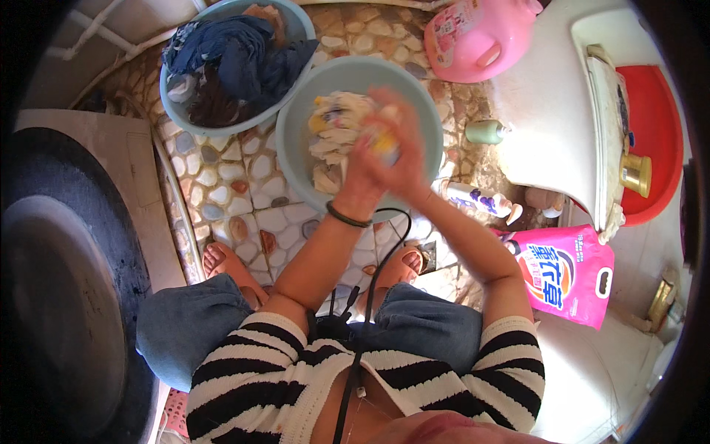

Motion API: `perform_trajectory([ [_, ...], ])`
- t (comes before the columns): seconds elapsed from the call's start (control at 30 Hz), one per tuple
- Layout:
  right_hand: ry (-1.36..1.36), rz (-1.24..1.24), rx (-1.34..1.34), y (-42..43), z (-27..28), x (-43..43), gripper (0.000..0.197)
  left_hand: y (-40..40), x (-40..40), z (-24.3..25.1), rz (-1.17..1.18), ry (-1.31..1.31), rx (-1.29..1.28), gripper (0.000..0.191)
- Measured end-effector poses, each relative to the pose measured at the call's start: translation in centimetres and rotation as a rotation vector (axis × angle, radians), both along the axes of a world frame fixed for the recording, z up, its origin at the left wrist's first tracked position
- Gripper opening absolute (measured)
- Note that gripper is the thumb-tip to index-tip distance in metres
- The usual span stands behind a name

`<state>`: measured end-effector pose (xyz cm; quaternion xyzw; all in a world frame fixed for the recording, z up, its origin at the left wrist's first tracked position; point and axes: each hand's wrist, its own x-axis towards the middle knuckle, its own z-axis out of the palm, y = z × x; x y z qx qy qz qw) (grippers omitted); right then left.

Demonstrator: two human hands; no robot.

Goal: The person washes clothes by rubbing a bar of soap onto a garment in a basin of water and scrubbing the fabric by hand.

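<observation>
Before me a grey-green plastic basin (288,150) stands on the floor with a cream cloth garment (335,125) in it, printed in yellow and dark blue. My left hand (367,166), below a dark band on the wrist, grips a bunched part of this cloth over the basin. Pressed against it from the other side, my right hand (409,152) holds the same bunch. Both hands are blurred by motion, and the fingers partly hide the cloth between them. The rest of the garment lies crumpled in the basin's left half.
A light blue basin (166,105) of dark clothes touches the far left side. At the right are a pink detergent jug (480,39), a green bottle (483,132), a white pump bottle (480,200), a pink printed bag (566,277) and a red basin (660,144). A front-loading washer (83,266) stands left.
</observation>
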<state>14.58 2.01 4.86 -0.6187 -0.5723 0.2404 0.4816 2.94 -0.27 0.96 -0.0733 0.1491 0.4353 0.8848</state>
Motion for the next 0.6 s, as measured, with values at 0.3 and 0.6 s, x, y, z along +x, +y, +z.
perform_trajectory([
  [0.3,-0.213,0.155,0.118,-2.9,0.6,-4.0,0.04,1.3,-1.5,0.5,-0.009,-0.383,-0.039,0.04],
  [0.6,-0.18,-0.001,0.263,-3.7,1.6,-6.6,0.041,1.7,-1.5,-1.1,-0.033,-0.495,0.169,0.041],
])
